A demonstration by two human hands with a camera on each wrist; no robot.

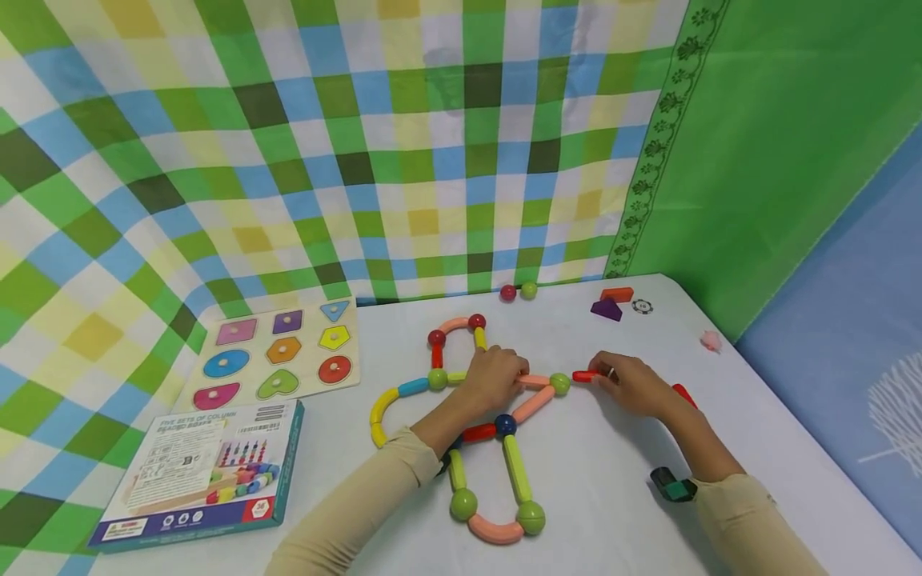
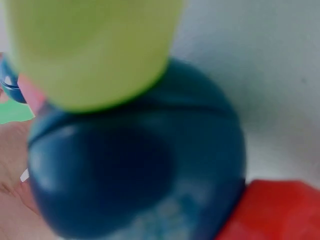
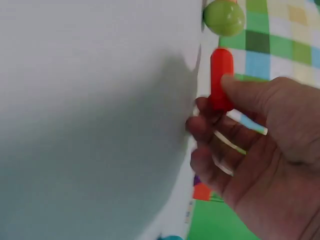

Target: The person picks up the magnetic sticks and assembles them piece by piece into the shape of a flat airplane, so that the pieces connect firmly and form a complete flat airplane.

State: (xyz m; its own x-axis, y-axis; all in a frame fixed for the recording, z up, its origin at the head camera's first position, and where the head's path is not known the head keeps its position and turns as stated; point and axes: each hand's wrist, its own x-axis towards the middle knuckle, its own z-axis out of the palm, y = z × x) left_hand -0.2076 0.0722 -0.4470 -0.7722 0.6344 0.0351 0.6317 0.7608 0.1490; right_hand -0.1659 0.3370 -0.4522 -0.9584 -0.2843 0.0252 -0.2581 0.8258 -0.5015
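Magnetic rods and balls form a jointed figure on the white table. My left hand (image 1: 493,380) reaches over its middle, fingers curled at the inner end of a salmon rod (image 1: 535,381). In the left wrist view, fingers hold a small blue ball (image 2: 11,82), while a larger blue ball (image 2: 135,165) with yellow-green and red rods fills the foreground. My right hand (image 1: 634,386) pinches a short red rod (image 3: 221,75) between thumb and fingers. That rod points at a green ball (image 1: 559,384) on the figure's right, with a small gap between them.
A shape puzzle board (image 1: 248,340) and a boxed bead set (image 1: 288,456) lie at left. Red (image 1: 507,293) and green balls (image 1: 529,290) sit at the back. Purple (image 1: 607,310) and orange blocks (image 1: 617,294) are back right; a red piece (image 1: 684,394) lies beside my right wrist.
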